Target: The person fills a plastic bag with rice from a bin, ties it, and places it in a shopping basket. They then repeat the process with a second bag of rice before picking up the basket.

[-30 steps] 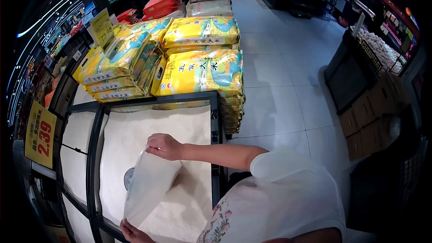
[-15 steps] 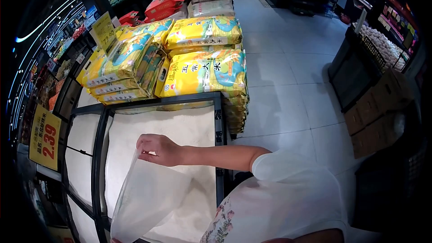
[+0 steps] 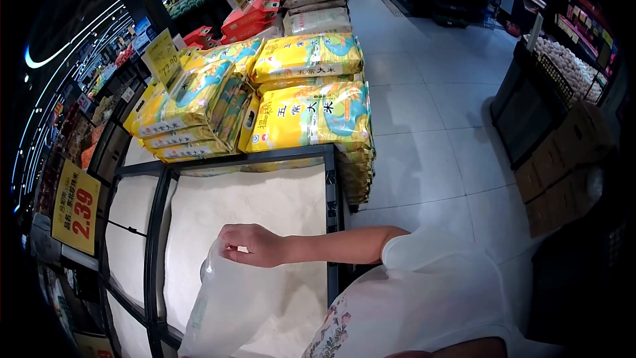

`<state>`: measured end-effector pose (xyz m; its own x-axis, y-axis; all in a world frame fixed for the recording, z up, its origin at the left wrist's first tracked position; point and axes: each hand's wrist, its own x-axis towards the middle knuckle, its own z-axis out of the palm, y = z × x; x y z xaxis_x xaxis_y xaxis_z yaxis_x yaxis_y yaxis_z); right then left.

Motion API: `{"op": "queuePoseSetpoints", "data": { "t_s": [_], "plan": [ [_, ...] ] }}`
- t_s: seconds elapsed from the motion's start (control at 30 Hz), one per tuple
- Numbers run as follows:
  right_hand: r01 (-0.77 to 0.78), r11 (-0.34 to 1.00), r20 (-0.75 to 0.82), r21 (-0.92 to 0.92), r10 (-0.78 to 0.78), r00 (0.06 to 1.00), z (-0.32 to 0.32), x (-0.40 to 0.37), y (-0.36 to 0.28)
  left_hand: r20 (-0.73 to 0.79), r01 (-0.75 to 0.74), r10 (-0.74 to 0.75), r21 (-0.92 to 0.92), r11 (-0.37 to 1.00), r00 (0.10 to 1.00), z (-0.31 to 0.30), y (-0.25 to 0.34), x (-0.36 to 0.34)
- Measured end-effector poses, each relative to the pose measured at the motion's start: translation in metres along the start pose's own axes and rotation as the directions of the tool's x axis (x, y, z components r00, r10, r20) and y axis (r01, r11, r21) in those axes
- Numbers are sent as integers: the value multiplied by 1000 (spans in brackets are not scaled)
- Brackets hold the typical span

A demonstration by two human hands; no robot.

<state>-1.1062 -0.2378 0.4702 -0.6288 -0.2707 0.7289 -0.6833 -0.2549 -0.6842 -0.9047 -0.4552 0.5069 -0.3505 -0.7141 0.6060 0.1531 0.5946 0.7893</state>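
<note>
My right hand [image 3: 255, 245] reaches in from the right, its thumb and fingers pinched on the edge of a translucent plastic bag [image 3: 228, 301]. The bag hangs down from the fingers toward the bottom edge of the view, over loose white grain that looks like rice [image 3: 258, 199]. Black bars [image 3: 156, 225] frame the bin around this grain. The lower end of the bag is cut off by the frame. My left hand does not plainly show.
Yellow rice sacks [image 3: 311, 113] are stacked just behind the bin, with a price card [image 3: 162, 59] above them. Another price sign [image 3: 76, 209] stands at the left. Tiled floor [image 3: 424, 139] runs along the right, with cardboard boxes [image 3: 556, 179] and a produce stand [image 3: 530, 99] beyond.
The view has shifted, so the surroundings sit slightly lower and further right. My right hand keeps its pinch on the bag, which now looks narrower. A fingertip at the bottom edge no longer shows clearly.
</note>
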Motion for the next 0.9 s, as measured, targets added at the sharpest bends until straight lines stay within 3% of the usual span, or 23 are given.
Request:
{"op": "queuePoseSetpoints", "data": {
  "t_s": [0.03, 0.07, 0.1, 0.13, 0.2, 0.23, 0.27, 0.33, 0.43, 0.47, 0.53, 0.6, 0.67, 0.7, 0.73, 0.8, 0.87, 0.9],
  "plan": [
    [-111, 989, 160, -98, 125, 979, 3, -11, 14, 191, 10, -26, 89, 996, 981, 5, -18, -1],
    [-199, 957, 301, -212, 258, 918, 7, -21, 26, 456, -19, -149, 343, 939, 877, 5, -32, -6],
    [-249, 936, 342, -251, 326, 881, 10, -35, 39, 649, -325, 41, 325, 888, 760, 13, -24, -12],
    [-291, 912, 377, -290, 389, 841, 8, -39, 38, 641, -255, -52, 377, 890, 766, 13, -25, -19],
    [-326, 895, 362, -305, 426, 829, 5, -38, 35, 547, -17, -114, 228, 973, 829, -3, -28, -16],
    [-332, 930, 239, -158, 362, 901, 3, -35, 33, 386, 109, -157, 143, 984, 909, -8, -34, -14],
    [-311, 950, 96, -13, 311, 946, 1, -32, 30, 251, 246, -266, 111, 963, 931, -17, -37, -10],
    [-327, 944, 33, 37, 326, 945, -2, -19, 8, 237, 244, -255, 76, 967, 937, -11, -33, -15],
    [-210, 977, 60, 39, 207, 976, 4, -21, 10, 179, 213, -204, -34, 976, 963, 2, -28, -22],
    [-210, 977, 62, 37, 208, 976, 7, -29, 18, 314, 195, -185, 1, 981, 931, 5, -52, -29],
    [-340, 914, 352, -220, 400, 846, 14, -45, 35, 621, -13, -196, 315, 949, 759, 19, -54, -42],
    [-354, 902, 379, -248, 427, 821, 15, -48, 38, 540, 55, -214, 295, 954, 814, 18, -44, -35],
    [-354, 930, 153, -100, 366, 918, 11, -44, 31, 355, 208, -278, 224, 952, 893, 10, -38, -28],
    [-390, 921, 111, 9, 387, 915, 7, -32, 17, 272, 247, -287, 173, 953, 918, 10, -31, -25],
    [-403, 915, 114, 5, 400, 910, 6, -24, 6, 190, 278, -297, 119, 953, 936, 13, -24, -23],
    [-217, 972, 51, 95, 213, 976, 11, -13, -10, 275, 123, -85, -124, 985, 958, 19, -19, -24],
    [-113, 977, 37, 179, 108, 993, 27, -16, -13, 300, 410, -327, -277, 869, 896, 35, -30, -38],
    [-74, 981, 20, 178, 72, 997, 33, -18, -22, 346, 248, -154, -249, 936, 926, 57, -4, -48]
  ]
}}
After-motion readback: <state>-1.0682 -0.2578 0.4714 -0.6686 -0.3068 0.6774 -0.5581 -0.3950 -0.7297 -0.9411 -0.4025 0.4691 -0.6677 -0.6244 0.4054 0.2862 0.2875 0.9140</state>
